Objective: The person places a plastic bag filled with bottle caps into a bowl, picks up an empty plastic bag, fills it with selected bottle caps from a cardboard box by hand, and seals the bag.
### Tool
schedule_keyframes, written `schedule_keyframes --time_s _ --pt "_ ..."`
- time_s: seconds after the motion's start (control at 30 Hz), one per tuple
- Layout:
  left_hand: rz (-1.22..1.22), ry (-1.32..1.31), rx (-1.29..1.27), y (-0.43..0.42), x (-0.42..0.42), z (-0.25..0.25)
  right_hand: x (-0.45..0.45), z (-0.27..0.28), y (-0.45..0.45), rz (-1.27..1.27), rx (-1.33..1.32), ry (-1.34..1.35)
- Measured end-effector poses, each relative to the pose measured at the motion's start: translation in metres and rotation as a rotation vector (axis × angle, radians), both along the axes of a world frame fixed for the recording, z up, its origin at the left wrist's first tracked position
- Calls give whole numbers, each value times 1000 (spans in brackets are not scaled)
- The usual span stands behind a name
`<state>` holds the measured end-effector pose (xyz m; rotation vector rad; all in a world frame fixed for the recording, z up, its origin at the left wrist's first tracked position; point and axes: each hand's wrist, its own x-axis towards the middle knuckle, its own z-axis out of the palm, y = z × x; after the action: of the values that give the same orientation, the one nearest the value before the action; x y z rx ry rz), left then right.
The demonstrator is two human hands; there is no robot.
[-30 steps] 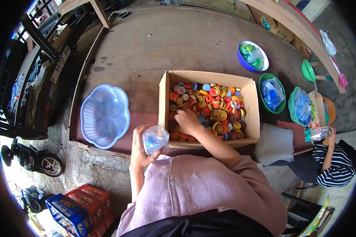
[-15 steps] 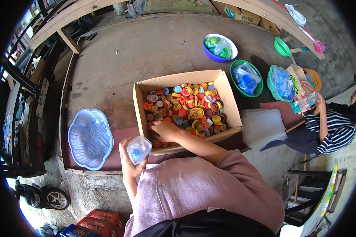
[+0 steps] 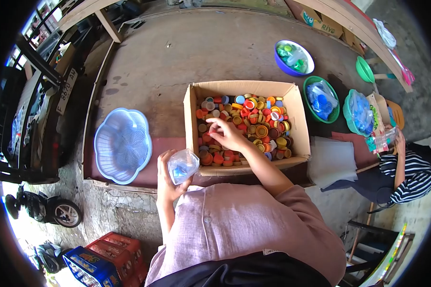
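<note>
My left hand [image 3: 166, 179] is wrapped round a clear plastic bag [image 3: 183, 165] whose mouth faces up, with a few blue caps showing inside. An open cardboard box [image 3: 246, 88] full of mixed bottle caps [image 3: 261, 131], mostly red, orange, yellow and brown, stands just beyond it. Over the left part of that box, my right hand [image 3: 229, 136] has its fingers curled in a pinch. A red bottle cap [image 3: 210, 132] shows between thumb and fingertips, partly hidden by them.
A pale blue plastic basket [image 3: 100, 150] sits at the left. Along the right are a purple bowl [image 3: 278, 55], a green bowl [image 3: 336, 112] and a teal basket [image 3: 348, 124] holding bagged caps. Flat plastic bags [image 3: 331, 160] lie near a co-worker in a striped top [image 3: 407, 179].
My right hand has risen out of the caps at the box's near left corner, now pinching a red cap. My left hand still holds the bag. The whole view has shifted.
</note>
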<state>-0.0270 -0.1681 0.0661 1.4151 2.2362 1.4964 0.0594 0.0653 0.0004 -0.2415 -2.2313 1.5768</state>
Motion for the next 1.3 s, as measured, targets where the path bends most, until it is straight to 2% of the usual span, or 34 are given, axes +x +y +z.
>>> schedule_keyframes --time_s 0.07,0.13,0.2,0.27,0.33,0.37,0.4,0.47,0.5,0.6,0.63,0.7,0.83,0.9,0.93,1.0,1.03,1.13,1.23,1.3 --pt "5 2 8 1 0 -1 4 36 -7 43 -387 -161" --pt "-3 13 12 3 -1 0 6 57 -16 72 -477 -187" --pt "6 -14 4 3 -1 0 7 56 -25 120 -602 -20" --pt "-13 22 -5 3 0 1 5 50 -27 63 -444 70" --pt "-13 24 0 2 0 0 5 48 -20 -123 31 -141" --pt "-13 22 -2 2 0 -1 5 46 -19 -143 104 -152" --pt "-13 22 -1 2 -2 -1 5 43 -20 -143 104 -152" --pt "-9 4 2 1 -3 -2 6 38 -23 -52 631 -253" --pt "-5 -17 2 1 -3 -2 2 41 -26 -2 611 -343" --pt "-9 -4 7 2 -3 -1 -11 19 -34 69 926 -511" --pt "-11 -3 8 2 -5 -1 -9 15 -33 66 927 -512" --pt "6 36 -1 1 -5 -3 -5 16 -29 81 948 -275" --pt "9 23 10 2 -5 -5 0 30 -26 -34 878 -288" --pt "-11 14 6 4 -4 -2 1 26 -20 -203 628 -136" --pt "-9 15 7 4 -4 -1 2 30 -20 -201 629 -134" --pt "-31 -5 33 3 -3 -1 5 49 -22 -168 138 -40" --pt "-25 -8 30 1 -3 -2 8 68 -28 -131 94 27" --pt "-71 66 24 -7 -5 -8 16 118 -49 6 126 180" --pt "-90 88 109 -11 -2 -21 23 140 -65 143 402 217" --pt "-89 83 108 -12 1 -20 24 137 -76 207 557 119"
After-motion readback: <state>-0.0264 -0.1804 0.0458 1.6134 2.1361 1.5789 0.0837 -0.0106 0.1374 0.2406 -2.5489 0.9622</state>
